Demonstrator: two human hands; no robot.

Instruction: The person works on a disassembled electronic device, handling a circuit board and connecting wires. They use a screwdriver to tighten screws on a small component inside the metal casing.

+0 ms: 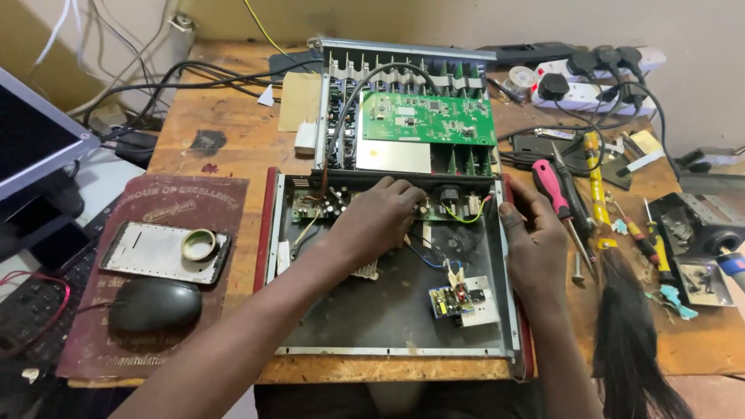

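Case edges: the open metal case (pixel 388 310) lies flat near the front edge of the desk (pixel 233 140); its red side trims stand left and right, and its raised lid section (pixel 407 101) with a green circuit board (pixel 429 118) stands just behind it.
Open room: the grey floor of the case is mostly bare in front of the hands; a small blue board (pixel 450 301) sits toward its right side, well apart from the rear boards.
Left of case: a dark red book (pixel 155 256) carries a white phone frame (pixel 159 252), a tape roll (pixel 199 244) and a black mouse (pixel 154 304), near the case but not touching it.
Right of case: a pink-handled screwdriver (pixel 552 190), a yellow tool (pixel 596 186) and a black brush (pixel 628 334) lie crowded just beside the case wall.
Surface: worn wooden desk, cables and a white power strip (pixel 597 81) along the back by the wall; a monitor (pixel 31 132) at far left.
Left hand (pixel 380 217): reaches into the rear of the case, fingers (pixel 403 190) curled together over the small board with capacitors (pixel 334 203); whether they pinch anything, I cannot tell.
Right hand (pixel 535 240): rests on the right wall of the case, fingers (pixel 512 213) folded over its edge, gripping it.
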